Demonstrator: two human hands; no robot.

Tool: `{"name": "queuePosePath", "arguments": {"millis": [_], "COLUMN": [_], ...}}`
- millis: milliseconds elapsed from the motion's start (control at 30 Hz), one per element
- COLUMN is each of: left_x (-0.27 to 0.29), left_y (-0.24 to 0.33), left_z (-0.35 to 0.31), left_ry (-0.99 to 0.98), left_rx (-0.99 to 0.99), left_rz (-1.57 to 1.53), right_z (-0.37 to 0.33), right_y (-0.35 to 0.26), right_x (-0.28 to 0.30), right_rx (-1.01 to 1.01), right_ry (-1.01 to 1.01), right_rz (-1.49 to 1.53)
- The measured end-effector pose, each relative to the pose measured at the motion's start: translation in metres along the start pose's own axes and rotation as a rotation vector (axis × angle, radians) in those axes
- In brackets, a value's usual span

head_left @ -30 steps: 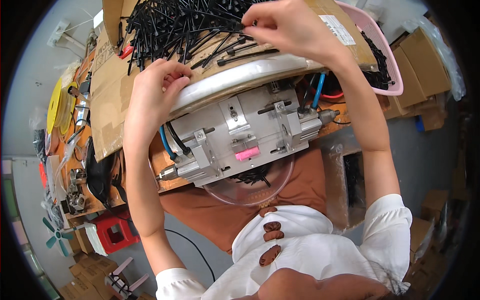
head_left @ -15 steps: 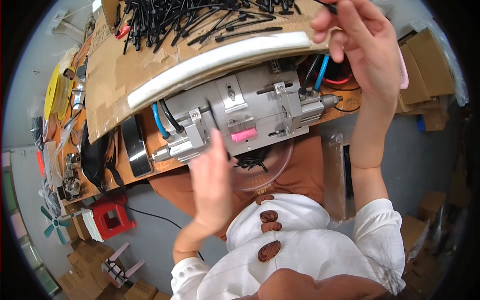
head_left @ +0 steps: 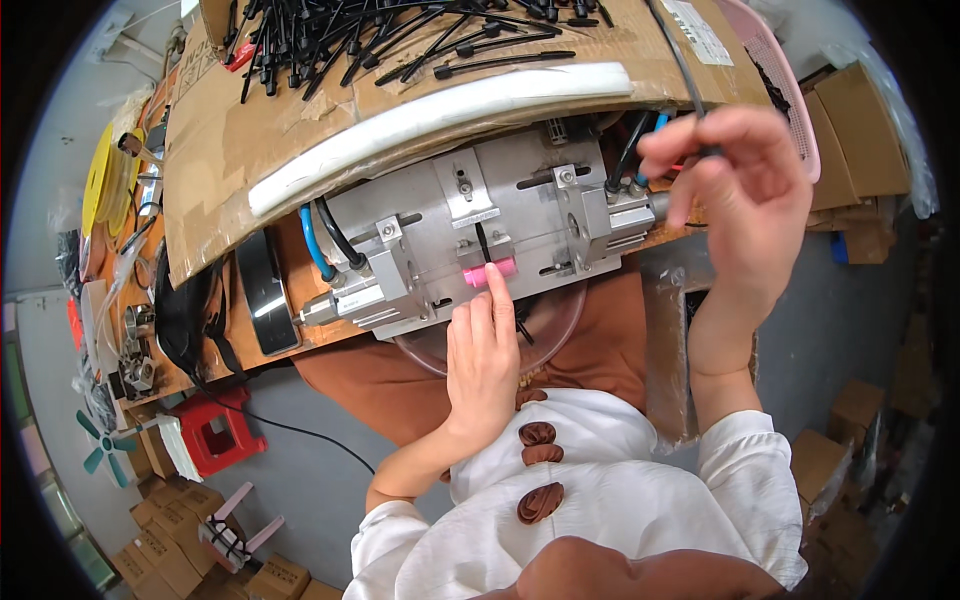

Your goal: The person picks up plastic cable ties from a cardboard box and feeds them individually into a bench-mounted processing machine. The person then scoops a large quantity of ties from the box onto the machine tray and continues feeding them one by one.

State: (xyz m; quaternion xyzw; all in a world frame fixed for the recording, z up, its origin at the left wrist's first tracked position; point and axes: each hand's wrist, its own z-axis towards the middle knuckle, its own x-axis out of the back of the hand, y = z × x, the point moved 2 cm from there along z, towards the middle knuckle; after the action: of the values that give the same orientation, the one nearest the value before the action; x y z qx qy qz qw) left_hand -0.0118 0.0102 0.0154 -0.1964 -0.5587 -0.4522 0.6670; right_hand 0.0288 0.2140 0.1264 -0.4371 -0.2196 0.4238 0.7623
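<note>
My left hand [head_left: 482, 355] is at the front of the metal fixture [head_left: 400, 262], its index fingertip over a pink block [head_left: 508, 267]. A thin black rod [head_left: 483, 240] is at that fingertip, lying across the block and up toward the centre bracket [head_left: 466, 190]. The thumb is hidden, and the hand covers part of the rod. To the right, my raised right hand [head_left: 745, 195] pinches the lower end of another long black rod [head_left: 680, 55], which points up past the cardboard. The right fingers are slightly blurred.
Many black rods [head_left: 330, 40] lie heaped on the cardboard sheet [head_left: 215, 170], which has a white foam strip [head_left: 440, 125] along its edge. A clear bowl [head_left: 560, 335] sits under the fixture. A phone [head_left: 270, 300] lies left; a pink basket [head_left: 805, 120] stands right.
My left hand has moved right and up, bringing its black rod onto the pink block. My right hand has come down and slightly right, with its rod now showing above it.
</note>
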Motion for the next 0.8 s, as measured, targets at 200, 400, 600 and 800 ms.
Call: {"name": "queuePosePath", "arguments": {"millis": [200,400,600,800], "left_x": [0.044,0.074,0.076,0.087], "left_y": [-0.016,-0.099,-0.117,-0.117], "left_z": [0.041,0.188,0.216,0.194], "left_ry": [0.026,0.324,0.011,0.103], "left_rx": [-0.118,-0.311,-0.316,-0.333], "left_rz": [-0.136,-0.178,-0.162,-0.305], "right_z": [-0.085,-0.123,-0.124,-0.12], "right_y": [0.033,0.061,0.079,0.074], "right_x": [-0.029,-0.066,-0.074,-0.071], "right_rx": [0.162,0.106,0.088,0.041], "right_ry": [-0.217,-0.403,-0.34,-0.387], "right_rz": [-0.543,-0.708,-0.727,-0.73]}}
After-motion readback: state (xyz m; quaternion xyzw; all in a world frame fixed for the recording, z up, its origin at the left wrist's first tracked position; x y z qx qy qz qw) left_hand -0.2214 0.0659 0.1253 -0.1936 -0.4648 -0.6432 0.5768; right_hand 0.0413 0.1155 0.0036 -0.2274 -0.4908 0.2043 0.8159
